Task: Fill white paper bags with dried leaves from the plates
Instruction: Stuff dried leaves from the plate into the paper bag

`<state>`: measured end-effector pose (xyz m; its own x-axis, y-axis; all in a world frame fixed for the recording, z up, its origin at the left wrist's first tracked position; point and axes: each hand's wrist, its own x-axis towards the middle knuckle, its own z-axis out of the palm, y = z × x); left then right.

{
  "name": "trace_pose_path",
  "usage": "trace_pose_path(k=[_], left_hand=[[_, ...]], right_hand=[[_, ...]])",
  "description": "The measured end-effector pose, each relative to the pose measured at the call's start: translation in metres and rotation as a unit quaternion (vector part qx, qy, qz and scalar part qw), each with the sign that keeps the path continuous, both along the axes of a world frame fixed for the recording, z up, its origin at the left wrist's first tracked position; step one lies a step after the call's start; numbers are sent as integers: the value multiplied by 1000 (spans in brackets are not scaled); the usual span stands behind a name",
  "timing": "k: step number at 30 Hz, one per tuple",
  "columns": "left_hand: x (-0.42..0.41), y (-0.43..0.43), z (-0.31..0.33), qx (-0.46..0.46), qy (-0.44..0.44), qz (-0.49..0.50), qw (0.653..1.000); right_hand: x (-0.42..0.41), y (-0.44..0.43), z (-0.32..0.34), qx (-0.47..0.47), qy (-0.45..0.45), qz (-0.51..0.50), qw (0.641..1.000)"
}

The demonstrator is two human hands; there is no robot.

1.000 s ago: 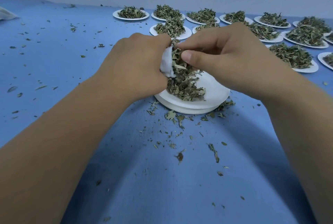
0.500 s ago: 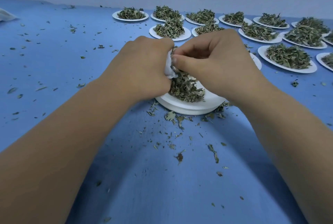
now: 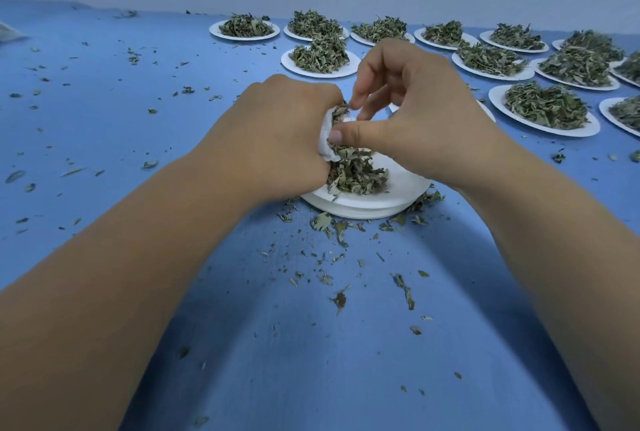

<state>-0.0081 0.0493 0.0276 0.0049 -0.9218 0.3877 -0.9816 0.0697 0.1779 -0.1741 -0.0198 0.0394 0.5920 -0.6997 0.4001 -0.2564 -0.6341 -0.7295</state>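
Head view: the left hand (image 3: 277, 139) grips the crumpled white paper bag (image 3: 325, 145) by its mouth, just above the near plate (image 3: 398, 202), with its fingers closed around the paper. Half a second ago the right hand (image 3: 422, 119) was pinched tight at the bag. Now its fingers (image 3: 363, 84) have loosened and spread, and the thumb is pushing dried leaves (image 3: 356, 174) into the opening. One pinch seems delivered. A pile waits on the plate, and crumbs are scattered over the blue surface (image 3: 311, 361).
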Motion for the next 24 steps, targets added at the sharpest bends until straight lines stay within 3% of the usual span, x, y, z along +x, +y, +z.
trace_pose_path(k=[7,11,18,24], left_hand=[[-8,0,1,-30,-49,-60,997],[-8,1,2,-46,-30,-77,996],[-6,-2,4,-89,-3,-126,988],[1,1,9,-123,1,-169,978]], right_hand=[[0,-8,-4,75,35,24,996],[-1,-6,-4,101,39,53,993],[-1,-7,0,173,-26,110,978],[1,-10,-1,149,-67,64,985]])
